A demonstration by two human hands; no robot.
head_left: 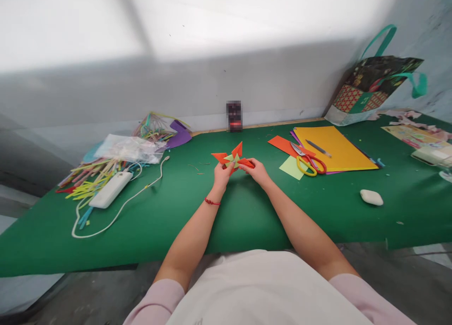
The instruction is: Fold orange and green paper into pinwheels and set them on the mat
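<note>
A folded paper star (237,151), orange at its points and pale green in the middle, is held up over the green table between both hands. My left hand (222,175) grips its lower left part, with the thumb on the pale green centre. On the other side, my right hand (259,172) pinches the right orange point. The lower part of the star is partly hidden behind the fingers. Right of my right hand lie a pale green paper square (291,168), an orange paper strip (280,145) and scissors (306,164) with yellow and red handles.
Yellow sheets (342,148) with a pen (318,147) on them lie at right, near a white case (371,197). A white power bank (110,189), its cable and paper strips (86,184) occupy the left. A patterned bag (360,97) stands at the back right.
</note>
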